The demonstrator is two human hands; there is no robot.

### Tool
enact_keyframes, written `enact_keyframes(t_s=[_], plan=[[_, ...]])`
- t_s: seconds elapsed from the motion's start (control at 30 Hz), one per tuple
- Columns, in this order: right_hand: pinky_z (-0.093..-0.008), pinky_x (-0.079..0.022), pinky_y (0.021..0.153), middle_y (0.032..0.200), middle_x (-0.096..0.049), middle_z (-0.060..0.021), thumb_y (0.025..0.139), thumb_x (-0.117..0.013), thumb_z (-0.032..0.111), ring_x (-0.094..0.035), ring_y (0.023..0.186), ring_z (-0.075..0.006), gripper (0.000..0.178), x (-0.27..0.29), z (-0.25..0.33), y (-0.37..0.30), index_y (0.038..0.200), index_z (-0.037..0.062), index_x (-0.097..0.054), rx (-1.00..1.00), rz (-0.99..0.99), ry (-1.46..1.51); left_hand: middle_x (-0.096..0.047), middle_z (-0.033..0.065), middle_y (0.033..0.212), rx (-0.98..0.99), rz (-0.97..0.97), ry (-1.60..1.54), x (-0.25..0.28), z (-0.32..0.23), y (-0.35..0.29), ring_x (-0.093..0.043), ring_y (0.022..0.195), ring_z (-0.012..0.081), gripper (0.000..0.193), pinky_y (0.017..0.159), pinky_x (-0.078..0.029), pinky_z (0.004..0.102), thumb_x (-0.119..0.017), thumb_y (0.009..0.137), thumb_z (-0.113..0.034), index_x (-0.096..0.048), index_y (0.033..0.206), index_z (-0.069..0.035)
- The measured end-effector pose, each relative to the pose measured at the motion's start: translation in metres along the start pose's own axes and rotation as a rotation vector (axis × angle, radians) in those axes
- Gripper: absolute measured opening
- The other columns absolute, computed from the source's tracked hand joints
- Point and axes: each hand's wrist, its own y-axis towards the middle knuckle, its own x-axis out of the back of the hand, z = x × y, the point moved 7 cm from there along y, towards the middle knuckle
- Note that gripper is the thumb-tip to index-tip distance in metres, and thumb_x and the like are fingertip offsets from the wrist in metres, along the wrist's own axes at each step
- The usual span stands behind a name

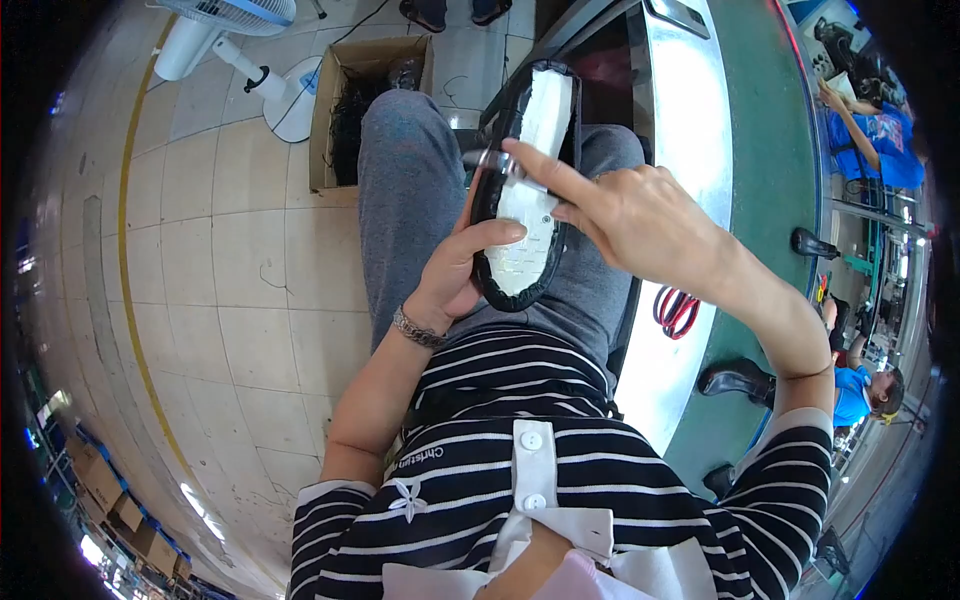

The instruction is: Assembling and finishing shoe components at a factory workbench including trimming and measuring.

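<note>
A black shoe upper (510,125) is turned sole side up over my lap, its dark edge folded around a white insole board (524,232). My left hand (455,265) grips it from the left, thumb pressed on the white board and the other fingers behind the shoe. Over the middle of the sole lies my right hand (650,215), index finger stretched out toward the left edge. Under that fingertip is a small silvery metal tool (495,161); its exact kind is unclear, as the fingers partly cover it.
Along my right runs a shiny metal bench (680,120) with a red-and-black looped thing (677,312) on it. An open cardboard box (325,150) with dark contents and a white fan (225,45) stand at the far left. Black boots (738,380) and people in blue (885,140) are farther right.
</note>
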Motion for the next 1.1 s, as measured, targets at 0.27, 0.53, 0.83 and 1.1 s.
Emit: enact_keyframes(t_s=[0.27, 0.53, 0.83, 1.1], plan=[[-0.0318, -0.039, 0.035, 0.056, -0.057, -0.0041, 0.092, -0.061, 0.02, -0.057, 0.043, -0.0183, 0.071, -0.014, 0.011, -0.002, 0.153, 0.0232, -0.024, -0.04, 0.136, -0.107, -0.052, 0.0111, 0.128, -0.036, -0.091, 0.042, 0.01, -0.002, -0.004, -0.058, 0.113, 0.02, 0.07, 0.094, -0.051, 0.0354, -0.065, 0.083, -0.002, -0.032, 0.144, -0.009], [-0.0358, -0.037, 0.034, 0.048, -0.051, -0.007, 0.094, -0.058, 0.022, -0.054, 0.04, -0.0198, 0.066, -0.02, 0.014, -0.01, 0.152, 0.0236, -0.026, -0.127, 0.063, 0.006, -0.057, 0.0093, 0.124, -0.019, -0.034, 0.086, 0.014, 0.0, -0.01, -0.059, 0.113, 0.0202, 0.062, 0.096, -0.05, 0.0344, -0.063, 0.087, -0.004, -0.037, 0.142, -0.008], [-0.0333, -0.057, 0.057, 0.102, -0.058, -0.0147, 0.077, -0.061, 0.001, -0.064, 0.088, -0.0236, 0.079, 0.009, 0.031, -0.046, 0.14, 0.0463, -0.044, 0.027, -0.03, -0.289, -0.045, 0.0165, 0.144, 0.018, 0.083, -0.162, 0.017, 0.022, -0.025, -0.045, 0.133, 0.0308, 0.073, 0.112, -0.034, 0.0494, -0.029, 0.1, -0.058, -0.033, 0.146, -0.003], [-0.0295, -0.052, 0.047, 0.083, -0.058, -0.0122, 0.079, -0.058, 0.002, -0.065, 0.069, -0.021, 0.081, -0.004, 0.032, -0.036, 0.146, 0.0428, -0.037, 0.117, 0.074, -0.221, -0.04, 0.0118, 0.147, -0.1, -0.039, -0.003, 0.016, 0.014, -0.024, -0.043, 0.133, 0.0244, 0.061, 0.11, -0.037, 0.0415, -0.037, 0.102, -0.048, -0.026, 0.149, -0.011]])
